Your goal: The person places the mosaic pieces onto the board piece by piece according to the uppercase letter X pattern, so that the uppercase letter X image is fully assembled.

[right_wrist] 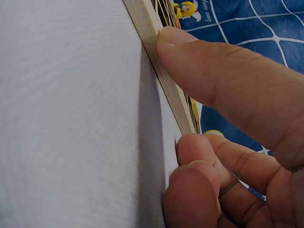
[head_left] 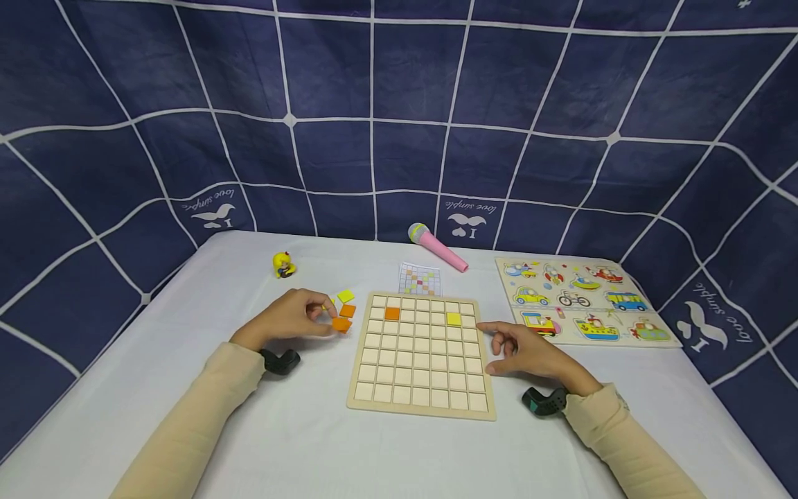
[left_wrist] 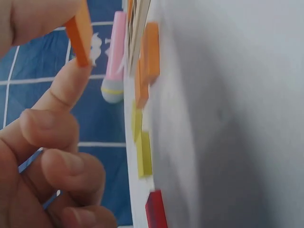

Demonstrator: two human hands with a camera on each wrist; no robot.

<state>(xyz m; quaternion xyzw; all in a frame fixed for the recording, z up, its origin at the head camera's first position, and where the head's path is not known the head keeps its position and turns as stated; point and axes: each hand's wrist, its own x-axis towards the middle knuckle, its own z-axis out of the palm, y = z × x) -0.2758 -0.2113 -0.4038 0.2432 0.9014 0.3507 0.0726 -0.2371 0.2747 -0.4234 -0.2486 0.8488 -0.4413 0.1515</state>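
— Where's the left hand (head_left: 293, 319) just now?

— Out on the surface (head_left: 299, 430), left of the grid board (head_left: 421, 353). It pinches an orange tile (head_left: 341, 324) between thumb and fingertip; the wrist view shows the tile (left_wrist: 80, 32) held on edge, clear of the cloth.

— And the loose tiles?

— Just beside those fingers, between the hand and the board's left edge. I can see a yellow one (head_left: 346, 296) and an orange one (head_left: 348, 310) from above. The wrist view shows more lying flat: orange (left_wrist: 150, 52), yellow (left_wrist: 144, 153) and a red one (left_wrist: 156, 209) nearest the camera.

— What about the right hand (head_left: 526, 353)?

— It rests at the board's right edge, holding nothing. The fingers are loosely bent, and one fingertip (right_wrist: 166, 40) touches the wooden rim (right_wrist: 156, 57), while the others curl against the cloth below it.

— Anything on the board?

— Two tiles, both in the second row from the far side: an orange tile (head_left: 392, 313) near the left and a yellow tile (head_left: 454, 319) near the right. The yellow one lies close to the right hand's fingertips, not touching them. The other cells look bare.

— What else is there?

— A pattern card (head_left: 420, 279) just beyond the board, a pink microphone (head_left: 436, 247) behind it, a small yellow figure (head_left: 283, 265) far left, and a vehicle puzzle (head_left: 582, 299) to the right, well apart from both hands.
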